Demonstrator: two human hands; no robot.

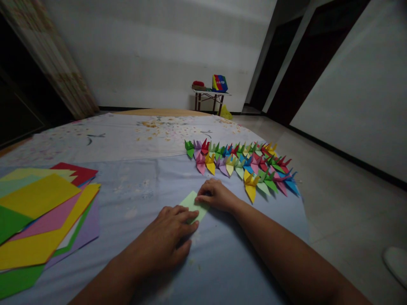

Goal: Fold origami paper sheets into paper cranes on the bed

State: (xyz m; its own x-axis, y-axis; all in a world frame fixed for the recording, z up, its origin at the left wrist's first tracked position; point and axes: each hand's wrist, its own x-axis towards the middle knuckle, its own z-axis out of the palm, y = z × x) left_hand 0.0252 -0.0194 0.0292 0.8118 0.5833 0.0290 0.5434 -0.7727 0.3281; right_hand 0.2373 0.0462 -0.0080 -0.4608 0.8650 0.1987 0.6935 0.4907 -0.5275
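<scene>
A folded strip of light green paper (191,202) lies on the blue cloth-covered table (136,178). My left hand (167,239) lies flat on its near end, fingers stretched out and pressing down. My right hand (214,195) rests on the far end, fingers curled and pressed onto the paper's edge. Just beyond my right hand, several folded paper cranes (241,165) in many colours stand in rows.
A loose stack of coloured paper sheets (41,212) lies at the left of the table. The table's right edge drops to a tiled floor (343,203). A small table (210,99) with coloured items stands by the far wall.
</scene>
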